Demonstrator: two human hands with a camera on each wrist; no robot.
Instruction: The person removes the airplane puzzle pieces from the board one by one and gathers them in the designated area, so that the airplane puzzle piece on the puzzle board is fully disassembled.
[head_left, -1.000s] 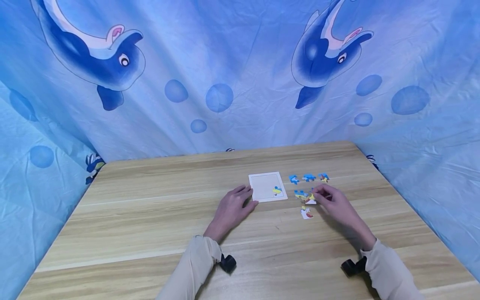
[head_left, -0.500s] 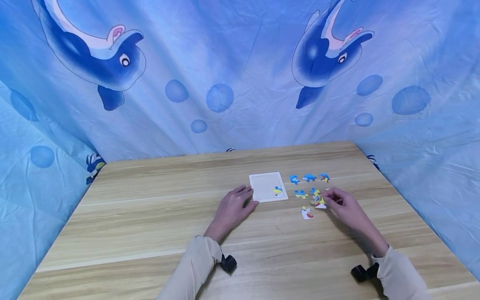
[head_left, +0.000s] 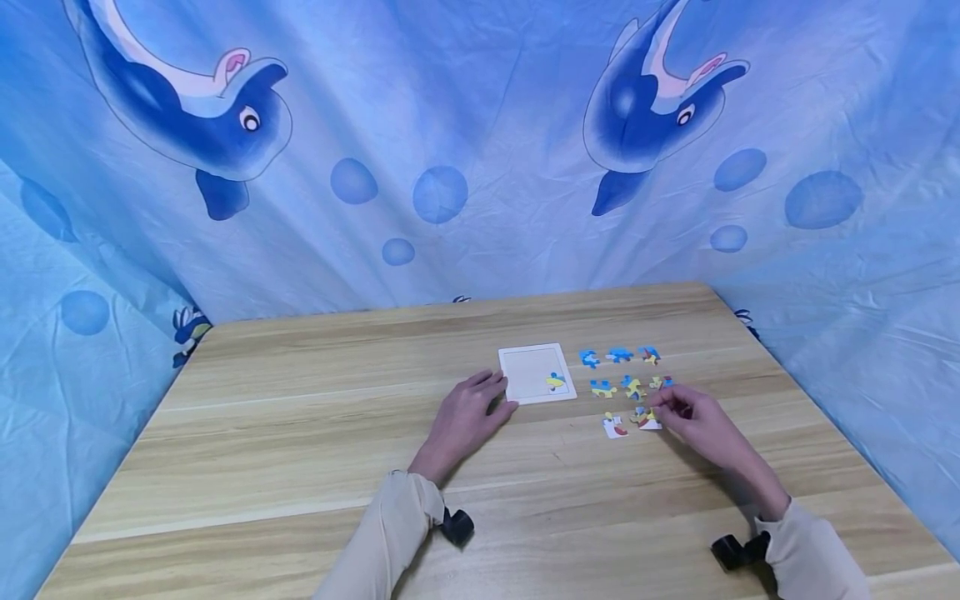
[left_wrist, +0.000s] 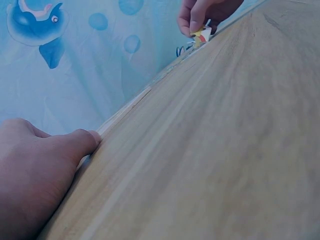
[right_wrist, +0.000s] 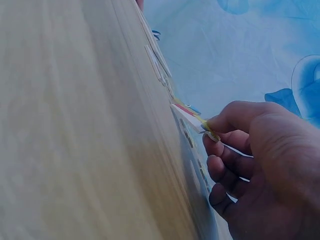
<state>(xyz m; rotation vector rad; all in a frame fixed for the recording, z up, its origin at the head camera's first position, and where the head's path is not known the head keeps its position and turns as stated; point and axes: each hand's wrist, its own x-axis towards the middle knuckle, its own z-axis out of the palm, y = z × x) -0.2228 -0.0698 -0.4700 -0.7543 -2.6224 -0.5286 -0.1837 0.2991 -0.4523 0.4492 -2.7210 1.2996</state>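
My right hand (head_left: pixel 697 421) pinches a jigsaw puzzle piece (head_left: pixel 649 421) between thumb and fingertips, low over the table. In the right wrist view the white, red and yellow puzzle piece (right_wrist: pixel 189 118) is tilted, one edge towards the tabletop. My left hand (head_left: pixel 467 421) rests at the lower left corner of a square white puzzle board (head_left: pixel 534 400), its thumb and fingers touching the rim. One yellow and blue piece (head_left: pixel 555 382) lies inside the board at its lower right. In the left wrist view, the left thumb (left_wrist: pixel 82 142) meets the board's thin edge.
Right of the board lie several loose puzzle pieces in rough rows: blue ones (head_left: pixel 618 355) at the back, yellow and blue ones (head_left: pixel 602 389) in the middle, a white and red one (head_left: pixel 614 426) in front. A blue dolphin-print curtain (head_left: pixel 480 250) stands behind the wooden table (head_left: pixel 300 417).
My right hand has moved right and slightly nearer with the puzzle piece, from above the middle row to beside the front white and red piece. My left hand and the board have stayed put.
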